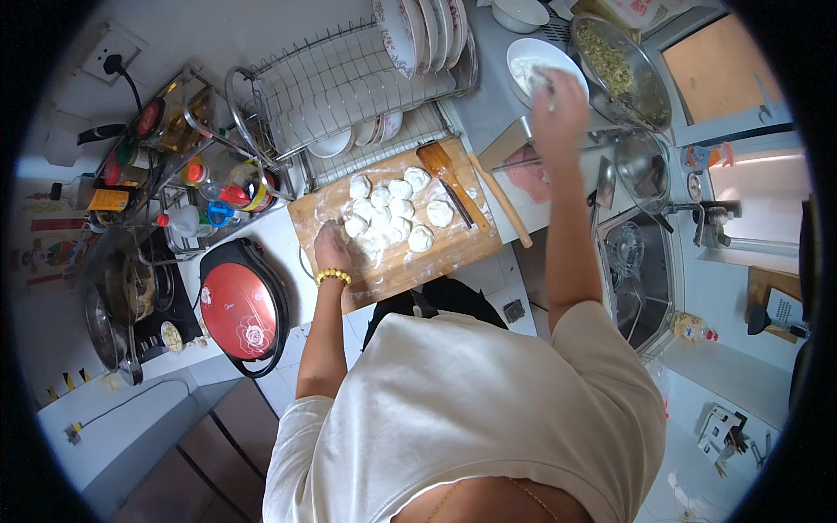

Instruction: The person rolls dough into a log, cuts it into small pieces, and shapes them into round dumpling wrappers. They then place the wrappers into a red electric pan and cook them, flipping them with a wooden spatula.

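A floured wooden board (386, 274) lies on the counter before me, with several round pieces of white dough (401, 209) grouped on it. My left hand (332, 245), with a yellow bead bracelet at the wrist, rests at the board's left side beside the dough. Its fingers point away from me, and whether they hold a piece is hidden. Blurred, my right hand (560, 101) is over the near side of a white bowl (523, 49) holding white powder that looks like flour. Its fingertips point down, but what they hold is unclear. A wooden spatula (444, 170) lies on the board's right part.
A wooden rolling pin (500, 201) lies along the board's right edge. Beyond the board stands a wire dish rack (314, 72) with plates. A red electric griddle (239, 304) is at left. On the right are a bowl of chopped filling (608, 62), a cleaver (606, 183) and the sink (644, 281).
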`<state>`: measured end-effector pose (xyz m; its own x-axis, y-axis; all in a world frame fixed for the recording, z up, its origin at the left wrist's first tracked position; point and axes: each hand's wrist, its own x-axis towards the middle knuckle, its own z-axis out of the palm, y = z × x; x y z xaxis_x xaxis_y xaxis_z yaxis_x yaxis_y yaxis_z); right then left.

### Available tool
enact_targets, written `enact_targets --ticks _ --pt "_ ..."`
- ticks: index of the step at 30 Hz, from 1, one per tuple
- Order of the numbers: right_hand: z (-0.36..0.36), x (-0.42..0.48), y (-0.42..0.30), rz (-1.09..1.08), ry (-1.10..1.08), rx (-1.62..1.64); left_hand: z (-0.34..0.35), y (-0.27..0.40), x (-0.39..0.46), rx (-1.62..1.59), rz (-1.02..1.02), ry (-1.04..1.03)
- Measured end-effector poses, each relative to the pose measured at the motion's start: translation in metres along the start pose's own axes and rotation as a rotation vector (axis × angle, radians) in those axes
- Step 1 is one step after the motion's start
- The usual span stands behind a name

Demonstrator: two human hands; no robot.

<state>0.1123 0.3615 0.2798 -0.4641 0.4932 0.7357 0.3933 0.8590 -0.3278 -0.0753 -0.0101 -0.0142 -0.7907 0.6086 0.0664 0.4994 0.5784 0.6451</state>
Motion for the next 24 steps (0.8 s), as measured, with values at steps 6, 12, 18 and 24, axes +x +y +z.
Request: enact_targets --ticks 6,12,18,24 --pt "0.005 0.055 0.084 0.204 -0.782 -0.330 -0.005 0.039 -0.029 0.014 -0.018 0.157" --pt "0.022 0.055 0.125 0.061 -0.740 -0.248 -0.005 0.036 -0.062 -0.132 -0.006 0.106" --pt "-0.009 0.064 0.050 0.362 -0.596 0.266 -0.016 0.028 -0.085 -0.458 -0.308 -0.032" --pt "0.038 -0.019 -0.098 0.473 -0.928 0.778 -0.023 0.023 -0.095 -0.501 -0.418 -0.022"
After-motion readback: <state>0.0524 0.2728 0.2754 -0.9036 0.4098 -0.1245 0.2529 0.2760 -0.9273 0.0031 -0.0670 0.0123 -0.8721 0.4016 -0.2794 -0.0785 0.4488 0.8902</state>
